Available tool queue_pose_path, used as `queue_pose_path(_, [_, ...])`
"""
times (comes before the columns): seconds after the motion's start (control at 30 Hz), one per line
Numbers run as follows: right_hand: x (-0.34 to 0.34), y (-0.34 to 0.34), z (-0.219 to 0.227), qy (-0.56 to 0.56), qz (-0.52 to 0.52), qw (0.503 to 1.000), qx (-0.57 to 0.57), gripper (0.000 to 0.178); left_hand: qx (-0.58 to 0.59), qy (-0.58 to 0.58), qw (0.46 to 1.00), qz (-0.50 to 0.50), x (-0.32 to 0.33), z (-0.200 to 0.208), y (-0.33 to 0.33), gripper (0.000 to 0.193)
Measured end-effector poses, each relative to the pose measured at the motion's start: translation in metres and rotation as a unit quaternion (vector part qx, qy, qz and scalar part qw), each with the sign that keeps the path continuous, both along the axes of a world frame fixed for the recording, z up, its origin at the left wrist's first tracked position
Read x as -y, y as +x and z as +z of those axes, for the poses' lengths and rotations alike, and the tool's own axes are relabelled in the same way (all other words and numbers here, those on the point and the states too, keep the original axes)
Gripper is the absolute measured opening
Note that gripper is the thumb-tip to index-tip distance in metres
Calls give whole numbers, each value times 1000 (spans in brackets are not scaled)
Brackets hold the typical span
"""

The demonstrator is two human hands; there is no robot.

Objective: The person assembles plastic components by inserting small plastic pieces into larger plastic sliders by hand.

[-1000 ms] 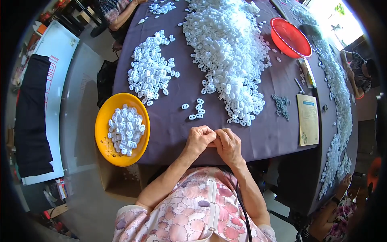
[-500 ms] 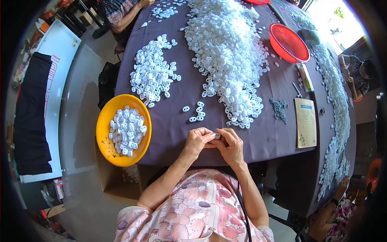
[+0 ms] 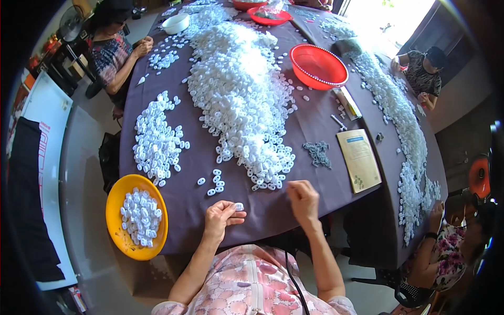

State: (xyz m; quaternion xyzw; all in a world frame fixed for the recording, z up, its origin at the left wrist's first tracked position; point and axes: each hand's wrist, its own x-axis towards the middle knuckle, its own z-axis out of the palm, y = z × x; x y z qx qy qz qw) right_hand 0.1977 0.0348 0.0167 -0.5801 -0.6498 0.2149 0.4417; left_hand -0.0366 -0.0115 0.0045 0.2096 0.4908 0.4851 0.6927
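Between the thumb and fingers of my left hand (image 3: 218, 219) is a small white oval plastic piece (image 3: 239, 207), pinched above the near table edge. My right hand (image 3: 304, 202) is apart from it, to the right, with its fingers curled closed; whether anything is in them is hidden. Just beyond my left hand lie several loose two-holed white pieces (image 3: 219, 184). A large heap of similar pieces (image 3: 236, 89) runs down the middle of the table, its near end close to my right hand. Beyond that hand lies a small grey tangled bunch (image 3: 317, 154).
At the left edge stands a yellow bowl (image 3: 113, 226) of white pieces, below a smaller pile (image 3: 157, 139). A red basket (image 3: 320, 65), a tan booklet (image 3: 359, 160) and a narrow box (image 3: 347, 103) lie to the right. Other people sit around the tables.
My hands have parted: the right one moved away to the right, while the left keeps the white piece. The view has shifted, bringing more of the far table in.
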Motion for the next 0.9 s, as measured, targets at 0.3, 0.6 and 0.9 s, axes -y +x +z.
queue_pose_path(0.3, [-48, 70, -12, 57, -121, 975, 179, 4, -127, 58, 987, 73, 9, 30, -34, 12])
queue_pose_path(0.6, [-48, 57, -12, 21, -79, 969, 235, 4, -376, 83, 896, 221, 33, 36, -141, 6])
queue_pose_path(0.9, [-50, 62, -9, -11, -36, 977, 211, 4, -550, 14, 817, 175, 36, 25, -151, 9])
